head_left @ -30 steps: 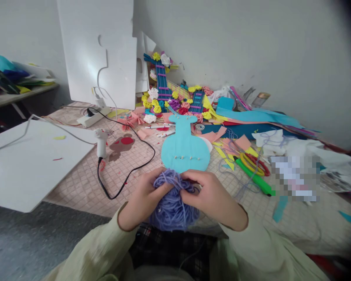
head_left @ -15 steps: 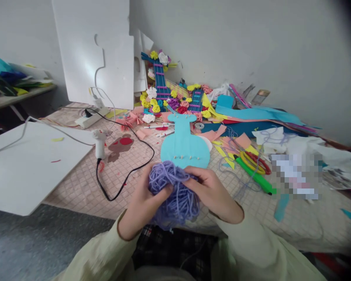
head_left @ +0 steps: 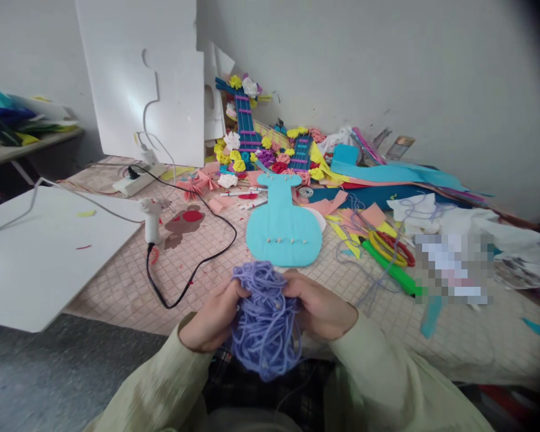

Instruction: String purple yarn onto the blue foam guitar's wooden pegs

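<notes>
A loose bundle of purple yarn (head_left: 265, 324) hangs between my two hands at the near edge of the table. My left hand (head_left: 220, 312) is closed on its left side, thumb on top. On the right side my right hand (head_left: 317, 303) grips it too, its fingertips partly hidden by the strands. Just beyond the yarn lies a light blue guitar-shaped cutout (head_left: 281, 225), flat on the table, with small pegs in a row on its body and more at its head.
A white hot glue gun (head_left: 151, 221) with a black cord stands left, beside a white board (head_left: 49, 258). To the right lie yellow-handled scissors (head_left: 387, 249), a green marker-like stick (head_left: 393, 270) and paper scraps. Decorated blue guitar shapes (head_left: 247, 123) lean at the back.
Both hands and the yarn have come down toward me, away from the blue cutout. The bundle now hangs longer, and my hands grip its sides rather than its top.
</notes>
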Demonstrator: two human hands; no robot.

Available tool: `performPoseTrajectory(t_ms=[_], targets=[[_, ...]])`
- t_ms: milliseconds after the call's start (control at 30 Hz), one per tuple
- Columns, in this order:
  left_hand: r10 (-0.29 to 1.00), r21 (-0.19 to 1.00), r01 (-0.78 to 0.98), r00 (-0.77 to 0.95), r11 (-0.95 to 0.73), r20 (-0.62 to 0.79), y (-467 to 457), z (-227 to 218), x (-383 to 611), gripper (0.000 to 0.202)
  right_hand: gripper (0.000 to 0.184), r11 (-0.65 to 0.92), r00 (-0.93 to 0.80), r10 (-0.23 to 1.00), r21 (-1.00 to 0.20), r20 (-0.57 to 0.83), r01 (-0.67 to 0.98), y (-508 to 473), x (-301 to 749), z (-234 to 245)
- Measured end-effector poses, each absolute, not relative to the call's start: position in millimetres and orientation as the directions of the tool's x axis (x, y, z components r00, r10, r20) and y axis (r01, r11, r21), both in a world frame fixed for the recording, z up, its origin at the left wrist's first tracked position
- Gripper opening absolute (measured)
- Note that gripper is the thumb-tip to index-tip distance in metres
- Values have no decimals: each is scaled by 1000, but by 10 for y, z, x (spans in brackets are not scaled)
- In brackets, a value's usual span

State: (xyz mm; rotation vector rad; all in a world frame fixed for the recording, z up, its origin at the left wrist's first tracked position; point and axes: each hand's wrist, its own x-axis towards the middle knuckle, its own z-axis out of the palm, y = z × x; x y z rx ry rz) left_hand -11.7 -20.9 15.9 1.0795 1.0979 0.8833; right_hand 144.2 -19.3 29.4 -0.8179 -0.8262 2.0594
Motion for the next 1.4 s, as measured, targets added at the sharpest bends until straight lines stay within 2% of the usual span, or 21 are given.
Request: performPoseTrajectory(t_ms=[100, 200, 233, 300, 367, 433, 533, 567, 633, 700, 767, 867, 1000, 1100, 1133, 1200, 1267, 1300, 1400], targets=[[832, 842, -215, 396, 495, -388, -179, 199, -115, 21, 10, -433, -504, 831, -843, -236, -319, -216, 1449, 295], [821, 852, -209, 451, 479, -351, -149, 205, -132, 29, 12, -121, -395, 916, -988, -75, -95, -254, 1449, 297], [843, 885, -173, 427, 432, -328, -142, 199, -142, 29, 11, 22, -345, 938, -1000, 20, 3, -269, 1445, 294], [909, 942, -44, 281, 333, -308, -135, 181, -164, 27, 14, 269, -220, 949, -946, 228, 181, -301, 1428, 283], [950, 949, 110, 65, 296, -304, -134, 169, -178, 26, 27, 412, -98, 910, -851, 403, 326, -331, 1406, 267], [954, 930, 213, -55, 300, -295, -136, 175, -181, 25, 30, 487, -78, 858, -757, 507, 436, -354, 1390, 258], [956, 922, 256, -26, 290, -293, -139, 216, -175, 25, 13, 482, -119, 858, -705, 499, 520, -365, 1395, 278], [958, 930, 244, 19, 273, -286, -139, 234, -174, 26, 9, 441, -130, 887, -730, 442, 523, -362, 1406, 293], [956, 960, 183, 167, 211, -242, -135, 264, -178, 28, 13, 314, -176, 949, -827, 261, 466, -345, 1435, 322], [933, 983, 109, 312, 151, -178, -129, 281, -185, 31, 16, 154, -263, 962, -942, 74, 297, -325, 1462, 339], [921, 990, 77, 362, 120, -140, -122, 284, -190, 32, 13, -35, -340, 939, -998, -50, 51, -312, 1474, 339], [940, 996, 85, 338, 9, -37, -112, 275, -185, 26, 13, -273, -362, 916, -932, -175, -239, -317, 1462, 321], [927, 976, 120, 351, -183, 131, -91, 245, -175, 19, 18, -400, -369, 892, -836, -261, -376, -336, 1439, 300], [921, 959, 165, 354, -231, 161, -71, 214, -169, 16, 16, -332, -403, 895, -889, -190, -317, -333, 1442, 294], [926, 956, 180, 341, -231, 160, -64, 203, -166, 14, 12, -250, -396, 908, -938, -141, -240, -329, 1446, 293], [945, 963, 178, 295, -202, 144, -54, 174, -156, 12, 4, 17, -302, 953, -1000, 18, -5, -323, 1451, 289], [963, 984, 125, 254, -129, 94, -52, 139, -144, 11, 10, 263, -187, 957, -937, 223, 230, -319, 1454, 283], [970, 993, 90, 237, -71, 48, -54, 121, -138, 11, 14, 328, -149, 944, -898, 296, 294, -318, 1455, 280], [979, 988, 16, 136, 152, -153, -55, 87, -118, 14, 19, 360, -140, 933, -877, 332, 317, -313, 1459, 285]])
